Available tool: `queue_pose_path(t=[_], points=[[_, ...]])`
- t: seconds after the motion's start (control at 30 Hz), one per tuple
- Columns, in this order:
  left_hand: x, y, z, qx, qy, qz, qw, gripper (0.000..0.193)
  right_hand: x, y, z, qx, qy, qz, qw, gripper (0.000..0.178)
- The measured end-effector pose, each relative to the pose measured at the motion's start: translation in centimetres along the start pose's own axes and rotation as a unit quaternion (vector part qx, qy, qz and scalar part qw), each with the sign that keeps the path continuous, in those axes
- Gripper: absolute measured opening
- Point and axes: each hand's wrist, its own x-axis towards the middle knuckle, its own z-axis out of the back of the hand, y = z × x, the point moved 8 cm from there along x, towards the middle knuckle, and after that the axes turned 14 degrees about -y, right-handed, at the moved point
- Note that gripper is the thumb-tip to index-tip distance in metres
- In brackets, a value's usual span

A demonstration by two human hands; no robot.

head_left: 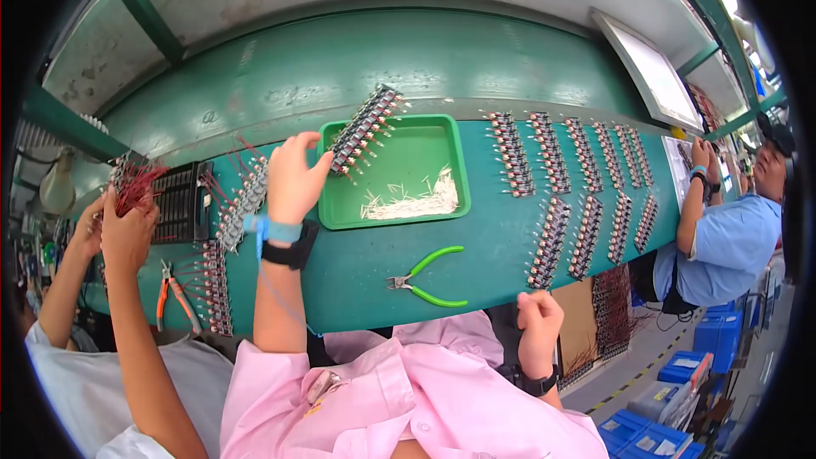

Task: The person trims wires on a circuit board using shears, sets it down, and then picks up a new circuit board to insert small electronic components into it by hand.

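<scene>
1. Green bench: work appears partway; ten component strips lie in two rows, perhaps done, while many white slivers remain.
2. One angled component strip overlaps the single green tray; the left hand meets its lower end, grip unclear.
3. Right hand: fingers curled, seemingly empty.
4. One pair of green-handled cutters lies nearby.

A light bulb hangs at the left. Orange-handled pliers lie nearer, in front of a black slotted rack. 1 co-worker in a pale shirt is on the left, 1 co-worker in a blue shirt on the right. A white framed panel stands at the far right; near right are blue plastic bins and a black-and-yellow floor line.
</scene>
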Motion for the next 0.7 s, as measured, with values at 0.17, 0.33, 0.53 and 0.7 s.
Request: queue_pose_path(t=[0.17,0.33,0.53,0.7], points=[[-0.5,0.8,-1.4,0.158,0.016,-0.038,0.987,0.031,-4.5,5.5,-11.5,-0.196,0.282,0.315,0.885,0.009],[0.4,2.3,-2.0,0.16,0.064,-0.019,0.985,0.032,-6.7,8.6,-16.8,-0.288,0.324,0.528,0.73,0.012],[3.0,5.6,-0.6,-0.163,0.025,0.103,0.981,0.02,-3.6,10.5,-21.5,-0.33,0.275,0.545,0.721,0.012],[5.5,5.2,2.8,-0.434,-0.067,0.193,0.877,0.012,0.8,10.1,-24.4,-0.385,0.155,0.548,0.727,0.024]])
